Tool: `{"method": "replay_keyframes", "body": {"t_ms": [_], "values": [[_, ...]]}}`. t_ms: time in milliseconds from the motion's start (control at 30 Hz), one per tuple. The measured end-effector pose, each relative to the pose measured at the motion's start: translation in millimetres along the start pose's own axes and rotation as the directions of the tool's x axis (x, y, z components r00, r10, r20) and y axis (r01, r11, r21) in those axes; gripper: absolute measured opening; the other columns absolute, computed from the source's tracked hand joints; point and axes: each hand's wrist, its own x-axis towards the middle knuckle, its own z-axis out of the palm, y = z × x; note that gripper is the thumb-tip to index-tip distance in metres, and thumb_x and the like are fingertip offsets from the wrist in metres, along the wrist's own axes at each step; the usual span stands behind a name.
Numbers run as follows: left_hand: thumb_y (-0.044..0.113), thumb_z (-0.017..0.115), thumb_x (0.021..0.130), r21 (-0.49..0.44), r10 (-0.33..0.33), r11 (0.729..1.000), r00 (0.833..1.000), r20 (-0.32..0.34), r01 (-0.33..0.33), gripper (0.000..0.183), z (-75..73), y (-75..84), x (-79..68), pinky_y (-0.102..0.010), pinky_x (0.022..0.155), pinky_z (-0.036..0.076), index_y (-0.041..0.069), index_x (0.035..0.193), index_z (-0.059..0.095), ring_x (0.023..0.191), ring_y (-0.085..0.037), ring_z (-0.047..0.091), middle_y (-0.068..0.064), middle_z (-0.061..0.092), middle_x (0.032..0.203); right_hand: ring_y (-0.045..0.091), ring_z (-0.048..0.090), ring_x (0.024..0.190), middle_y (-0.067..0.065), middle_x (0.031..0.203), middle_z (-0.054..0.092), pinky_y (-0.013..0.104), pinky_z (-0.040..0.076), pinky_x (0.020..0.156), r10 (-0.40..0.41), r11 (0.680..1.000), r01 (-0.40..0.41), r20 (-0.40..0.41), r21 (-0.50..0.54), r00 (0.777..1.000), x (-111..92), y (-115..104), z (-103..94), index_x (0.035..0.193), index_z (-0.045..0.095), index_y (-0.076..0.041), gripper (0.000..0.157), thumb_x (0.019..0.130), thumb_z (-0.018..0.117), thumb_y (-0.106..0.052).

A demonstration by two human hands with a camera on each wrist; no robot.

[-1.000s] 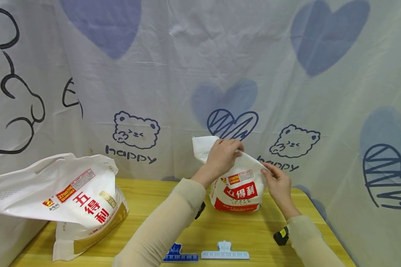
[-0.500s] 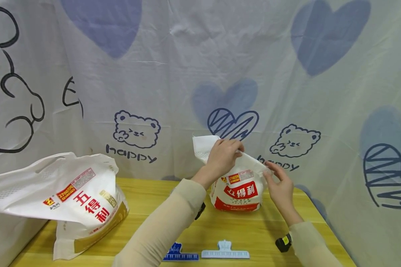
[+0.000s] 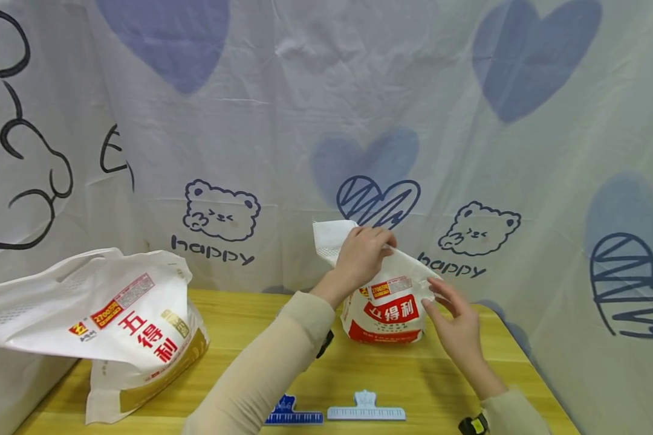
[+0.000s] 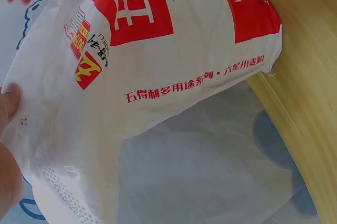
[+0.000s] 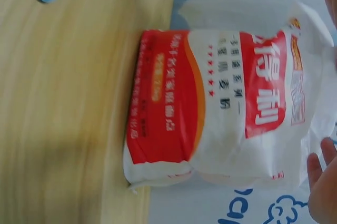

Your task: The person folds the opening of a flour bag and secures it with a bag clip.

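Observation:
A white flour bag (image 3: pixel 394 311) with red printing stands on the table near the curtain, its slack upper part drawn up and leaning left. My left hand (image 3: pixel 361 257) grips the gathered top edge, thumb and fingers around the folded white material; part of the bag's top sticks out left of the hand. At the bag's upper right corner is my right hand (image 3: pixel 457 326), fingers parted, tips right by the edge. The left wrist view shows the bag's side (image 4: pixel 158 76) and its perforated seam. In the right wrist view, the bag's red-based front (image 5: pixel 221 103) faces the camera.
A second, larger flour bag (image 3: pixel 141 326) with a gold base slumps at the left of the wooden table (image 3: pixel 239 326). Near the front edge lie a dark blue clip (image 3: pixel 302 417), partly behind my left sleeve, and a light blue clip (image 3: pixel 366 412). A printed curtain (image 3: pixel 283 121) hangs close behind.
My right hand has loosened from the bag's upper right edge, its fingers spreading, and has moved slightly down and right. The left hand and the bags stay almost where they were.

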Motion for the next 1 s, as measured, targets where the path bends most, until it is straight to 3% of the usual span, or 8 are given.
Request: {"method": "replay_keyframes", "body": {"t_ms": [200,333,467,600,700,767,1000], "values": [[0.024,0.065,0.104,0.005,-0.023,1.000,0.999,0.035,0.023,0.012,-1.3,0.4,-0.3,-0.035,0.113,0.043,0.021,0.114,0.071,0.113,-0.013,0.066,0.008,0.073,0.117,0.024,0.064,0.124,0.010,0.142,0.064,0.019,0.051,0.103,-0.003,1.000,-0.001,0.145,0.029,0.989,-21,0,7.4,0.144,0.060,-0.009,0.050,0.096,0.074,-0.005],[0.024,0.065,0.104,0.006,-0.028,1.000,0.999,0.042,0.027,0.012,-2.0,1.1,-0.7,-0.036,0.113,0.042,0.021,0.114,0.070,0.113,-0.013,0.066,0.007,0.073,0.118,0.037,0.065,0.121,0.013,0.140,0.065,0.032,0.056,0.102,0.026,0.999,-0.033,0.233,0.027,0.972,-35,2,12.5,0.144,0.058,-0.006,0.053,0.094,0.076,-0.005],[0.024,0.065,0.104,0.001,-0.019,1.000,0.999,0.036,0.019,0.012,-2.1,0.7,-0.8,-0.036,0.113,0.043,0.020,0.114,0.070,0.113,-0.014,0.066,0.007,0.073,0.117,0.033,0.067,0.119,0.008,0.140,0.066,0.041,0.057,0.100,0.058,0.997,-0.068,0.320,0.021,0.946,-46,5,17.2,0.144,0.058,-0.011,0.053,0.095,0.077,-0.014],[0.024,0.065,0.104,-0.002,-0.016,1.000,0.999,0.028,0.016,0.012,-1.5,-0.3,-0.8,-0.036,0.113,0.043,0.020,0.114,0.070,0.113,-0.014,0.066,0.007,0.073,0.117,0.033,0.068,0.118,0.013,0.141,0.064,0.043,0.058,0.099,0.037,0.995,-0.069,0.404,0.065,0.914,-56,7,23.2,0.145,0.057,-0.008,0.054,0.095,0.076,-0.013],[0.024,0.065,0.104,0.001,-0.013,1.000,1.000,0.022,0.013,0.011,-1.2,-0.6,-0.7,-0.036,0.113,0.043,0.020,0.114,0.070,0.112,-0.014,0.066,0.007,0.073,0.116,0.034,0.067,0.120,0.018,0.141,0.063,0.047,0.058,0.099,0.053,0.989,-0.111,0.484,0.094,0.874,-63,7,27.5,0.144,0.055,-0.003,0.053,0.096,0.075,-0.013],[0.023,0.065,0.104,0.005,-0.009,1.000,1.000,0.020,0.008,0.011,-1.2,-0.6,-0.9,-0.036,0.112,0.043,0.020,0.114,0.070,0.112,-0.014,0.066,0.007,0.073,0.116,0.034,0.065,0.121,0.019,0.141,0.062,0.049,0.057,0.100,0.086,0.986,-0.149,0.544,0.072,0.835,-67,8,30.2,0.145,0.055,-0.003,0.053,0.097,0.074,-0.017],[0.024,0.065,0.104,0.002,-0.008,1.000,0.999,0.032,0.008,0.012,-1.2,0.7,-1.8,-0.036,0.112,0.043,0.021,0.115,0.070,0.112,-0.013,0.066,0.008,0.073,0.116,0.043,0.061,0.124,0.021,0.141,0.060,0.059,0.054,0.100,0.176,0.973,-0.230,0.729,-0.026,0.662,-78,11,38.4,0.149,0.050,-0.003,0.056,0.100,0.071,-0.021]]}}
